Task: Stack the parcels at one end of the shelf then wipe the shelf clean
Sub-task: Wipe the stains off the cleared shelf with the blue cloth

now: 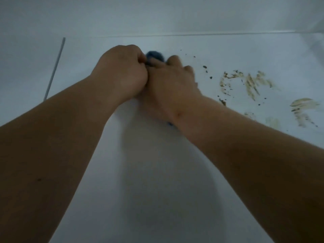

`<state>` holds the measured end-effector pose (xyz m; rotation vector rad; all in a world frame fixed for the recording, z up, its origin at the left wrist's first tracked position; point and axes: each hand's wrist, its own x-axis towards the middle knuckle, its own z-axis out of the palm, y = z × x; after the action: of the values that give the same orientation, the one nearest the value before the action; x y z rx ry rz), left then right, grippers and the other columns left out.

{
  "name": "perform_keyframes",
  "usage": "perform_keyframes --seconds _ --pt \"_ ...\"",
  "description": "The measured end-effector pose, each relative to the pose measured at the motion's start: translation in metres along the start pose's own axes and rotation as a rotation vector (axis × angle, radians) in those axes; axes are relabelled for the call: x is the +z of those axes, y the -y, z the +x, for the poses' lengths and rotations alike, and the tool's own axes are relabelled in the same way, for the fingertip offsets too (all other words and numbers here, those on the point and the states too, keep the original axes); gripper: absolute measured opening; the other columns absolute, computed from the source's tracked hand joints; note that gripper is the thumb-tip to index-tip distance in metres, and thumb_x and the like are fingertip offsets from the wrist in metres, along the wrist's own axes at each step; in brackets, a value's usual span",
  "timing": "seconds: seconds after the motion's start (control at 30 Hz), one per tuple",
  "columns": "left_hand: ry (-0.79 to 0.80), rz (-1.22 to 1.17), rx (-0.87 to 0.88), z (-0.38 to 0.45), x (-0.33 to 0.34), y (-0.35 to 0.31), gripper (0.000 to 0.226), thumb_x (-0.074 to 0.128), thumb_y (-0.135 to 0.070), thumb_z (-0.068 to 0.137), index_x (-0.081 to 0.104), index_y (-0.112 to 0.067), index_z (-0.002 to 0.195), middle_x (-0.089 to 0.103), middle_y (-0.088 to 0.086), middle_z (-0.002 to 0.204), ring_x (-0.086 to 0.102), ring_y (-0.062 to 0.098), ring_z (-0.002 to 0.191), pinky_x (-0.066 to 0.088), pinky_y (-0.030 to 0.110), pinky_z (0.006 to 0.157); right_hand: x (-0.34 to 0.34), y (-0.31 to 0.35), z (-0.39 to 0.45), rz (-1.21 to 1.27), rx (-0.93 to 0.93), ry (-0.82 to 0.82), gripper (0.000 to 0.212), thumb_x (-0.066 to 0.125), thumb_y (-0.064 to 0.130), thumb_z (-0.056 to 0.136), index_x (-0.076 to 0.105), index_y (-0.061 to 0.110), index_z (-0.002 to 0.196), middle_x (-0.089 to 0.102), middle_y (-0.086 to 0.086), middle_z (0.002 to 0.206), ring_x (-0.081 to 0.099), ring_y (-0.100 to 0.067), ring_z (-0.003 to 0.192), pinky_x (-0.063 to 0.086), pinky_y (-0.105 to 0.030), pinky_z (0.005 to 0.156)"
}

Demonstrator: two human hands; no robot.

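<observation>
Two bare forearms reach away from the camera over a white shelf (pixel 157 172) and meet near the middle of the view, the hands pressed side by side. The left forearm comes in from the near left corner and rises toward the far centre; the left hand (pixel 121 71) is balled into a fist with its back turned up, knuckles pointing to the far side and the fingers curled under, pinching a bit of blue cloth (pixel 155 56) at its right edge. The right forearm enters from the near right and slants to the far left; the right hand (pixel 172 85) lies lower and flatter, back up, with its fingers bent over the same cloth, and its outline is smeared by motion blur, so the exact lie of each finger cannot be told. Only a small dark blue bunch of the cloth shows beyond the knuckles, between the two hands, and a sliver of blue peeks out under the right wrist on the near side. To the right of the hands the shelf carries brownish-yellow smears (pixel 252 83) and dark crumbs (pixel 205 67), the crumbs nearest just beside the right hand's knuckles, the smears spreading farther right and nearer. On the far left a thin grey rod (pixel 55 67) lies on the shelf, well apart from the hands. A pale back wall (pixel 157 16) rises behind the shelf.
</observation>
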<state>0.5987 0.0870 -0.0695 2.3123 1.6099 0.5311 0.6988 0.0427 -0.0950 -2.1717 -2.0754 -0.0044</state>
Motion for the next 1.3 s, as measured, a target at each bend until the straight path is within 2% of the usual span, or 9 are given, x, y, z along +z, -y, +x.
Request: perform_keyframes --seconds 0.2,0.33,0.5,0.67,0.77,0.9,1.03,1.2,1.3 --pt "-0.011 0.050 -0.021 0.006 -0.007 0.006 0.035 0.046 -0.013 0.091 0.064 -0.020 0.120 0.062 0.009 0.123 0.056 0.028 0.111 0.038 0.028 0.081 -0.006 -0.014 0.026 0.046 -0.181 0.018 0.037 0.039 0.037 0.097 0.048 0.038 0.133 0.043 0.015 0.143 0.036 -0.025 0.127 0.029 -0.042 0.090" --pt "-0.005 0.021 -0.040 0.006 -0.005 0.002 0.037 0.043 -0.021 0.097 0.057 -0.023 0.131 0.052 0.004 0.138 0.049 0.025 0.124 0.039 0.031 0.098 -0.019 -0.063 0.034 -0.036 0.086 0.069 0.043 0.037 0.015 0.090 0.047 0.026 0.130 0.043 0.003 0.142 0.033 -0.032 0.129 0.030 -0.047 0.098" --pt "0.025 0.031 -0.050 0.004 -0.001 0.001 0.036 0.041 -0.022 0.098 0.057 -0.023 0.130 0.051 0.004 0.138 0.049 0.025 0.124 0.037 0.028 0.096 -0.021 -0.062 0.030 -0.014 0.336 0.075 0.045 0.034 0.014 0.089 0.049 0.019 0.131 0.044 -0.003 0.140 0.031 -0.032 0.128 0.030 -0.046 0.097" --pt "0.060 0.112 -0.017 0.009 0.007 0.003 0.029 0.045 -0.017 0.090 0.064 -0.014 0.111 0.063 0.012 0.110 0.058 0.029 0.096 0.041 0.033 0.075 0.000 -0.013 0.021 0.036 -0.108 -0.034 0.035 0.043 0.037 0.094 0.054 0.037 0.128 0.044 0.011 0.140 0.035 -0.026 0.125 0.028 -0.042 0.089" --pt "0.064 0.187 0.008 0.009 0.008 -0.001 0.028 0.045 -0.013 0.091 0.064 -0.008 0.111 0.061 0.016 0.113 0.057 0.032 0.100 0.044 0.038 0.080 -0.011 -0.041 0.031 0.050 -0.161 0.031 0.042 0.040 0.026 0.093 0.050 0.038 0.132 0.043 0.014 0.144 0.036 -0.025 0.127 0.028 -0.040 0.093" --pt "0.060 0.228 -0.006 0.007 0.010 -0.010 0.030 0.045 -0.010 0.093 0.061 -0.006 0.118 0.055 0.016 0.127 0.051 0.032 0.115 0.041 0.036 0.095 -0.024 -0.089 0.037 -0.020 0.120 0.085 0.052 0.038 0.013 0.089 0.045 0.029 0.138 0.037 0.007 0.150 0.032 -0.030 0.132 0.028 -0.045 0.102" --pt "0.090 0.267 -0.003 0.014 0.005 -0.011 0.027 0.043 -0.012 0.095 0.065 -0.007 0.111 0.059 0.013 0.119 0.055 0.029 0.108 0.039 0.029 0.081 -0.026 -0.086 0.035 -0.003 0.258 0.090 0.046 0.037 0.013 0.089 0.048 0.023 0.132 0.040 0.004 0.146 0.030 -0.032 0.129 0.028 -0.047 0.098" --pt "0.181 0.525 0.086 0.023 -0.002 -0.012 0.027 0.042 -0.012 0.096 0.069 -0.005 0.096 0.064 0.013 0.096 0.057 0.027 0.086 0.035 0.031 0.068 -0.007 -0.028 0.040 0.050 -0.152 0.026 0.028 0.044 0.030 0.093 0.057 0.035 0.117 0.048 0.014 0.132 0.035 -0.025 0.122 0.024 -0.041 0.085" --pt "0.183 0.587 0.064 0.025 0.000 -0.011 0.023 0.043 -0.010 0.095 0.065 -0.004 0.089 0.049 0.006 0.072 0.047 0.022 0.070 0.033 0.032 0.063 -0.010 -0.028 0.059 0.063 -0.214 0.101 0.016 0.044 0.033 0.093 0.056 0.036 0.104 0.051 0.013 0.125 0.034 -0.025 0.122 0.027 -0.043 0.093"
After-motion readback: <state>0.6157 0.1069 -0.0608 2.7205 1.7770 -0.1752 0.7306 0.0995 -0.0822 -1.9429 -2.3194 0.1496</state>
